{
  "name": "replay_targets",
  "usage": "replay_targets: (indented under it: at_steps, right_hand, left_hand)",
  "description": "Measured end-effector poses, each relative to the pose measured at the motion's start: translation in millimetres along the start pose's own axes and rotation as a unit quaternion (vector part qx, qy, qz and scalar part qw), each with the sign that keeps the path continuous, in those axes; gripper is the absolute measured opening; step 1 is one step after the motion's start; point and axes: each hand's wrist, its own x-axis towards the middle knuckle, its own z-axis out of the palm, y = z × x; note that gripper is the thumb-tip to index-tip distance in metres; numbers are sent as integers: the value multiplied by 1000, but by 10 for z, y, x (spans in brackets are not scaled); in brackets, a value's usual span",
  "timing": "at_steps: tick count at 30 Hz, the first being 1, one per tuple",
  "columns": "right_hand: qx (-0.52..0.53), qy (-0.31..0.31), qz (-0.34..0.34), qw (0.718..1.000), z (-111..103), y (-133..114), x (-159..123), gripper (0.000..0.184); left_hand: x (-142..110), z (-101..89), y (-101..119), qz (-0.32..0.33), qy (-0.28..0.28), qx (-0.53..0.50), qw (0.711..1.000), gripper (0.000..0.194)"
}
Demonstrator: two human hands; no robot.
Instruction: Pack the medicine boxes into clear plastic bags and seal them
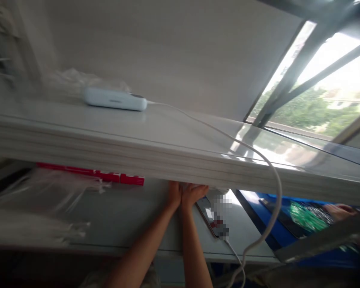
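Note:
Both my arms reach forward over the grey lower surface, under the front edge of a raised shelf. My left hand [174,194] is close beside my right hand; its fingers are hidden behind the shelf edge. The part of my right hand [193,195] that shows looks stretched out to the right, and it rests on or by some pale clear material [184,185] that I cannot make out well. Just right of that hand lies a phone [208,216], partly blurred out, with a white cable [234,253] at its near end.
On the raised shelf [174,154] sits a light-blue device [115,99] with a white cord [228,136] hanging over the edge. Clear plastic bags [42,204] and a red strip [108,176] lie at left. Far right, another person's hand [340,211] is near green plastic [307,216].

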Motion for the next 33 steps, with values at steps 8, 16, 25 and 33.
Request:
replay_targets:
  at_steps: [8,16,25,33]
  right_hand:
    - [149,-142,-140,969,82,-609,-773,35]
    - [117,-292,-276,908,488,-1935,-867,36]
    - [45,-382,-443,810,1187,-2992,-977,45]
    - [50,-340,-480,807,815,-2984,-1063,28]
  left_hand:
    - [-1399,-2012,462,80,108,187,973,37]
    - [-2482,-3741,-57,-31,1,413,910,14]
    - [-2612,-4012,-132,-22,26,414,909,22]
    - [-2838,-4413,150,5,184,268,946,23]
